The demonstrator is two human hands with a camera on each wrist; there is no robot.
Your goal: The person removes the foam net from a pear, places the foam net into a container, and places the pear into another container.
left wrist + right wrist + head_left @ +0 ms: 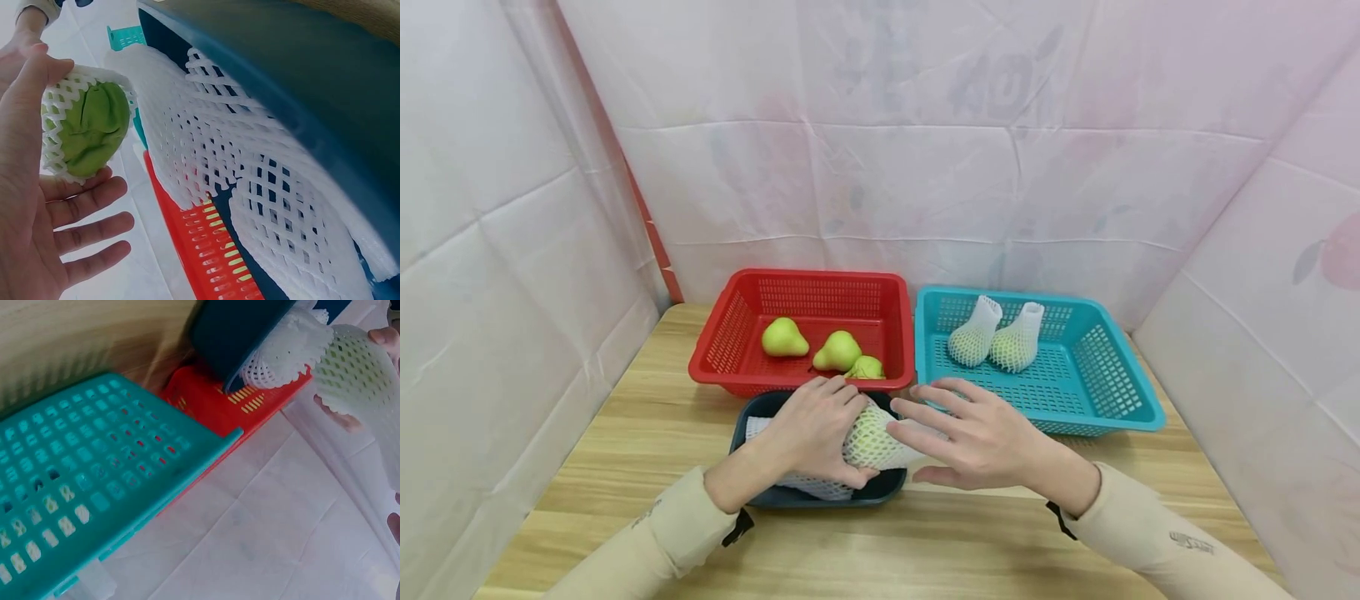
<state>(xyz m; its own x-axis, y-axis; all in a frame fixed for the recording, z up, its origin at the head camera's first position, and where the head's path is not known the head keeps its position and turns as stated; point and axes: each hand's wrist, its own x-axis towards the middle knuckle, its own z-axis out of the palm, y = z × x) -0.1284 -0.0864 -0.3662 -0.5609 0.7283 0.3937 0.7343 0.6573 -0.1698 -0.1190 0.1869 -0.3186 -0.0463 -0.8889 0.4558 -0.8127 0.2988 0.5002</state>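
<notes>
In the head view my left hand (820,429) holds a green pear in a white foam net sleeve (871,439) above a dark blue bin (880,498). The left wrist view shows thumb and index finger around the netted pear (94,131), its other fingers spread. The pear's green skin shows through the sleeve's open end. My right hand (973,429) is beside the sleeve's narrow, loose end, its fingers extended and apart; contact with the sleeve is unclear. Several white foam net sleeves (200,119) lie in the bin, partly hidden by my left hand in the head view.
Behind the bin stands a red basket (895,312) with bare green pears (784,337) in it. To its right, a teal basket (1112,367) holds two pears in foam sleeves (1015,346). White cloth walls (880,183) surround the wooden table (625,433).
</notes>
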